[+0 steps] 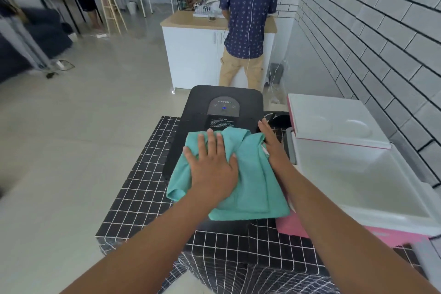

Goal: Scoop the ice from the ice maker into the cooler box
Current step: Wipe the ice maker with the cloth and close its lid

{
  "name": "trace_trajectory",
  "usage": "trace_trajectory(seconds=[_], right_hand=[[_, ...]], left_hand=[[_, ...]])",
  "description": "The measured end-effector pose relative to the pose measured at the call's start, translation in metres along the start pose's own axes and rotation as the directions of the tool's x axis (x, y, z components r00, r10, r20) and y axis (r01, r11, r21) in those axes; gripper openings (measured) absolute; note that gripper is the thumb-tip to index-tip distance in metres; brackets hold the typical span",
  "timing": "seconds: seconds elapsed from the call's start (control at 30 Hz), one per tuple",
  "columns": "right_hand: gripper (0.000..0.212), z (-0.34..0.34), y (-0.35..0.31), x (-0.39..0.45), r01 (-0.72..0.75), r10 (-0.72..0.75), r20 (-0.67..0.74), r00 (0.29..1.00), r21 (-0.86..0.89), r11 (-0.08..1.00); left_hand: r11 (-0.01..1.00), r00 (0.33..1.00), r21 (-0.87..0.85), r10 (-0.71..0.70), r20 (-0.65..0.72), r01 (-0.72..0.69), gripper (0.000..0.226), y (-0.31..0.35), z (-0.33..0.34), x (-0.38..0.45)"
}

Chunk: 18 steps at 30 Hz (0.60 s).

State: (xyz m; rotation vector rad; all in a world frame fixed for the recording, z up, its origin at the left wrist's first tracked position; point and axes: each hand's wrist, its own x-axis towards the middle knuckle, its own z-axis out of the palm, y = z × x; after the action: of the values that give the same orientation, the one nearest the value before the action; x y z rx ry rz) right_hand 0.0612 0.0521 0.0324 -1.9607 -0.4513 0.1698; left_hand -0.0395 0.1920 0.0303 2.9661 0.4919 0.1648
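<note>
Forearms: both of mine reach from the near edge toward the far side, over a black grid-patterned cloth (pixel 143 198) covering the table.
Left hand (pixel 212 167): palm down, fingers straight and spread, pressing flat on a teal towel (pixel 253 188).
Right hand (pixel 270 141): fingers straight and together, resting along the towel's right edge, gripping nothing.
Ice maker (pixel 224 102): black, under the towel, lid closed, control panel on its far side.
Cooler box (pixel 358 174): pink and white, just right of the ice maker, lid raised, white interior showing.
Far background: a person (pixel 248 19) stands at a counter, back to me.
</note>
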Motion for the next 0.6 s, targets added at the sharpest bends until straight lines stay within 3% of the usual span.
trace_trajectory(seconds=[0.13,0.23,0.33,0.43,0.53,0.6], right_hand=[[0.029,-0.023,0.000,-0.016,-0.178,0.228,-0.163,0.960,0.273,0.945],[0.049,-0.039,-0.009,-0.030,-0.336,0.411,-0.177,0.894,0.340,0.878],[0.068,-0.046,-0.008,-0.036,-0.355,0.425,-0.143,0.894,0.354,0.865],[0.072,-0.050,-0.011,-0.039,-0.352,0.424,-0.110,0.899,0.394,0.849],[0.033,-0.052,-0.008,-0.036,-0.301,0.352,-0.100,0.931,0.339,0.891],[0.017,-0.051,-0.007,-0.035,-0.275,0.325,-0.086,0.942,0.360,0.892]], left_hand=[[0.999,1.000,-0.018,0.030,0.005,-0.030,0.072,0.036,0.006,0.004],[0.999,0.999,-0.032,0.041,0.002,-0.041,0.073,0.054,0.007,0.013],[0.995,0.998,-0.075,0.058,0.001,-0.058,0.074,0.068,0.004,0.017],[0.959,0.993,-0.284,-0.042,-0.106,0.010,0.072,0.063,-0.006,0.018],[0.926,0.938,-0.345,-0.247,-0.243,0.154,0.065,0.036,-0.021,0.016],[0.937,0.939,-0.267,-0.283,-0.196,0.227,0.057,0.020,-0.028,0.013]])
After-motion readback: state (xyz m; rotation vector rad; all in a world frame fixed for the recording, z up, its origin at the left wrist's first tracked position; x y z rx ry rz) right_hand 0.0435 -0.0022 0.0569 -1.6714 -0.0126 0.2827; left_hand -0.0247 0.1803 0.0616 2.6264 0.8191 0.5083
